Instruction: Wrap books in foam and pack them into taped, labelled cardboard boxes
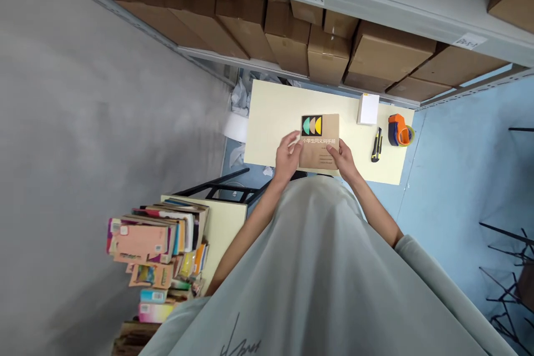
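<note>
- Pale worktop [275, 103] across the upper centre of the frame.
- Your brown book [312, 154]: just right of frame centre.
- Your right hand [345, 162]: fingers clamped on it.
- Your left hand [287, 160]: beside it, grip unclear.

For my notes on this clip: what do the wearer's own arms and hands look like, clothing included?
The left hand and right hand are bare, with no gloves or watch visible. The forearms are uncovered below the loose, pale grey-green sleeves of a matching top with dark script lettering.
</note>
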Demonstrator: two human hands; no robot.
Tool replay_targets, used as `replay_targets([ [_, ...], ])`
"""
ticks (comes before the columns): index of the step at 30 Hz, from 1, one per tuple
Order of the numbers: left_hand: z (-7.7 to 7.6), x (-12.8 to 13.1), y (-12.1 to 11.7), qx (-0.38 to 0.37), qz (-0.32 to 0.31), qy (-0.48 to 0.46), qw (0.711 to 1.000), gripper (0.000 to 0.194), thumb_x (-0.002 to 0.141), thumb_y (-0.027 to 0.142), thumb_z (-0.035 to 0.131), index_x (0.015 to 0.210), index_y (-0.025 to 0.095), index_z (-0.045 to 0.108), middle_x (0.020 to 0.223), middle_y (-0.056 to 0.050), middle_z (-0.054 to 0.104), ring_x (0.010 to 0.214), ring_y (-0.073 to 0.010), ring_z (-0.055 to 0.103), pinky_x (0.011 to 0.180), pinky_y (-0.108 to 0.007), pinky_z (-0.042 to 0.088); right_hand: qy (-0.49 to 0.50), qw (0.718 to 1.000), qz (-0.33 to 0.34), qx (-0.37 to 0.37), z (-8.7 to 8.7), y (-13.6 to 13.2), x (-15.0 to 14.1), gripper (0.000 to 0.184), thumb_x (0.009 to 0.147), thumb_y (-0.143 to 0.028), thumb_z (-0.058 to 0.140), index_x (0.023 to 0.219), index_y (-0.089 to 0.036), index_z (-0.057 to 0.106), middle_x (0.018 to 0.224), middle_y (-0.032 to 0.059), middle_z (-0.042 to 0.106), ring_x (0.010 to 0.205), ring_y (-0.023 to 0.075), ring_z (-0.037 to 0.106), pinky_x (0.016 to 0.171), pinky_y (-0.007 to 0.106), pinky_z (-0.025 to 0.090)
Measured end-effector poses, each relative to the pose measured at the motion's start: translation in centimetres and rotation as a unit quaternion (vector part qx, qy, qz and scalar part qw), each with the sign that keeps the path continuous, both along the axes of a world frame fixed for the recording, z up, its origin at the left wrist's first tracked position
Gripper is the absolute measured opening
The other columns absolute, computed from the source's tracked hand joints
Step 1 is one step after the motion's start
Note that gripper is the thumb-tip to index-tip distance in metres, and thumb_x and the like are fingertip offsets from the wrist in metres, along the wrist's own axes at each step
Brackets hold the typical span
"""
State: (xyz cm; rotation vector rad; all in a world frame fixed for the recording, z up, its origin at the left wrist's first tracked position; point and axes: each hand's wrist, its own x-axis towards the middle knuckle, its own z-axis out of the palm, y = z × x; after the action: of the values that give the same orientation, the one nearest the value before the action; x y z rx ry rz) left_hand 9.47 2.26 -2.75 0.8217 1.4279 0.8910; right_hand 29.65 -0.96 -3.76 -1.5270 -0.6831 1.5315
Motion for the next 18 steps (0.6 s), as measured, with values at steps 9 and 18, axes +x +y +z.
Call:
replay_targets([
  [9, -5.3, -3.8, -1.7, -0.066, 0.032, -0.052, 0.996, 0.064, 0.076, 0.044, 0.097, 0.132, 0.02, 0.077, 0.118, -0.012, 0.085, 0.121, -0.0302, 0.078, 0.109, -0.044, 0.062, 0.026, 0.996, 0.088, -0.013, -2.8, 3.4, -1.1, 0.069, 0.084, -0.073, 0.083, 0.131, -0.026, 0.067, 0.141, 0.0123, 0.081, 0.132, 0.0317, 0.075, 0.118, 0.05, 0.06],
  [18, -12.0, -5.6, 5.0, -0.106, 0.042, -0.044, 0.993, 0.05, 0.07, 0.02, 0.091, 0.119, 0.018, 0.079, 0.121, -0.014, 0.086, 0.123, -0.0334, 0.079, 0.116, -0.05, 0.06, -0.092, 0.993, 0.032, -0.068, -9.7, 8.4, -4.3, 0.05, 0.07, -0.05, 0.084, 0.109, -0.023, 0.066, 0.117, 0.0102, 0.085, 0.111, 0.0265, 0.077, 0.11, 0.047, 0.061],
])
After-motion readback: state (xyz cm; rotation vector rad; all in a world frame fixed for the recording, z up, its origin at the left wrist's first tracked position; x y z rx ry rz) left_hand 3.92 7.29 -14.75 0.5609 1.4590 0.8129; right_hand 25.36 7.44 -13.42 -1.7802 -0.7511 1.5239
